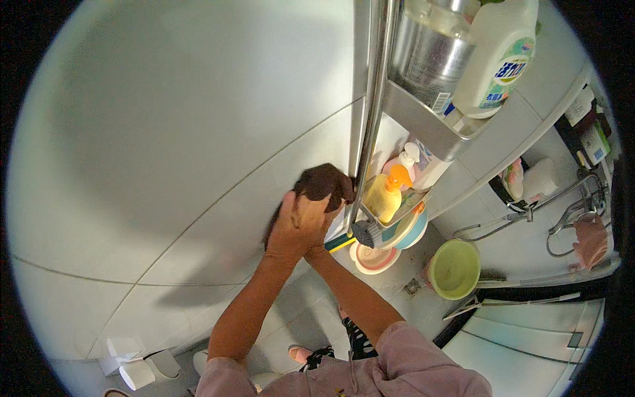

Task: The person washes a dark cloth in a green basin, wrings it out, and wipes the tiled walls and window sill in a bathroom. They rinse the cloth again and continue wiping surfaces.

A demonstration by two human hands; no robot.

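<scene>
A crumpled dark brown cloth (325,182) is bunched in both my hands, in front of the tiled wall and close to the metal post of a shelf rack. My left hand (296,223) grips it from the near side, fingers curled over it. Close behind and to the right, my right hand (328,221) also grips the cloth, partly covered by the left. More dark cloth shows at the left edge of my left hand. Whether the cloth touches the wall or post, I cannot tell.
The metal rack (421,109) at right holds an orange-topped pump bottle (387,193) and a white detergent bottle (498,59). Basins (375,258) are below it. A green bucket (454,270) stands on the floor near a drain (412,287). Shower fittings (590,198) are at far right.
</scene>
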